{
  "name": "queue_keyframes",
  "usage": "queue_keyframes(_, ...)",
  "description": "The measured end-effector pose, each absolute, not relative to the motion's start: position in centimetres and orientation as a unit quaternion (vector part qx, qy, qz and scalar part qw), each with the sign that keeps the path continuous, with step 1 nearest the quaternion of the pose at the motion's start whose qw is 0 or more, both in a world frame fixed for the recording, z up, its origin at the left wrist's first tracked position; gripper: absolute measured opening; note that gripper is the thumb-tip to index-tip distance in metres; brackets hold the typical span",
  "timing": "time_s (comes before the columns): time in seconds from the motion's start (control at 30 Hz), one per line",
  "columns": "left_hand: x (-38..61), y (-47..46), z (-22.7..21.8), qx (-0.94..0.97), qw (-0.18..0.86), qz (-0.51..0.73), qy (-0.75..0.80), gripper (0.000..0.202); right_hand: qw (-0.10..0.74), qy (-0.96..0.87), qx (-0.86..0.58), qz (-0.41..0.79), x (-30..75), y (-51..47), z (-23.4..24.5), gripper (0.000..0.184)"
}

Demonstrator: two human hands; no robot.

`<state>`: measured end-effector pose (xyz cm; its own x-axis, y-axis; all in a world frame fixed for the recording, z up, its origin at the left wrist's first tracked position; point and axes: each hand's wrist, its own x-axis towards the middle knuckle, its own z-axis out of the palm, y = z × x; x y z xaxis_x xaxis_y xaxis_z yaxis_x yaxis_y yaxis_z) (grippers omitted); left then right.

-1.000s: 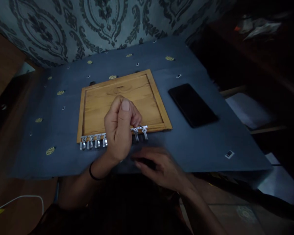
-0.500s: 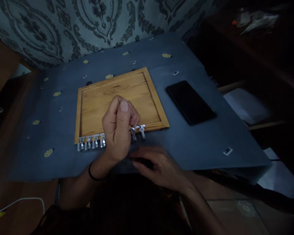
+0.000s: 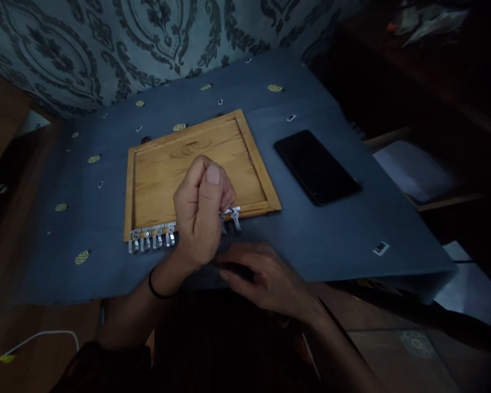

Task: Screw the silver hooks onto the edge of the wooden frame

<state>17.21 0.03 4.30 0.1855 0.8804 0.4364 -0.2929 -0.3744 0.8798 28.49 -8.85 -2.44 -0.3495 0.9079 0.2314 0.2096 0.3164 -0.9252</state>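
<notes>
A wooden board point(image 3: 175, 164) with a raised frame lies flat on a dark blue sheet point(image 3: 311, 240). Metal hooks point(image 3: 151, 238) hang in a row along its near edge, with more hooks point(image 3: 231, 218) further right. My left hand point(image 3: 200, 213) is curled into a loose fist over the middle of that edge, fingertips pinched near the hooks; what it grips is hidden. My right hand point(image 3: 265, 278) lies low at the sheet's near edge, fingers closed around a small dark object point(image 3: 235, 269) I cannot make out.
A black phone point(image 3: 316, 166) lies face down to the right of the board. Small gold discs point(image 3: 82, 256) and tiny labels point(image 3: 380, 249) dot the sheet. A patterned wall rises behind. A white cable point(image 3: 36, 341) runs at the lower left.
The view has drifted slightly. My right hand has shifted a little left along the sheet's edge. My left hand stays fisted at the hooks.
</notes>
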Motion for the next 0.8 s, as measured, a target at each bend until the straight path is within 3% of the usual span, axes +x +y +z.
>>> queue_keyframes(0.5,17.3,0.7,4.7,0.568,0.541,0.569,0.246,0.046,0.428,-0.705,-0.386,0.412,28.3,-8.8,-2.6,0.02)
queue_keyframes(0.63,15.8,1.3,6.4,0.518,0.499,0.653,0.236,0.044,0.419,-0.703,-0.398,0.414,28.4,-8.8,-2.8,0.02)
queue_keyframes(0.8,10.6,2.5,7.3,0.502,0.417,0.714,0.252,0.025,0.43,-0.696,-0.402,0.411,28.4,-8.6,-2.7,0.022)
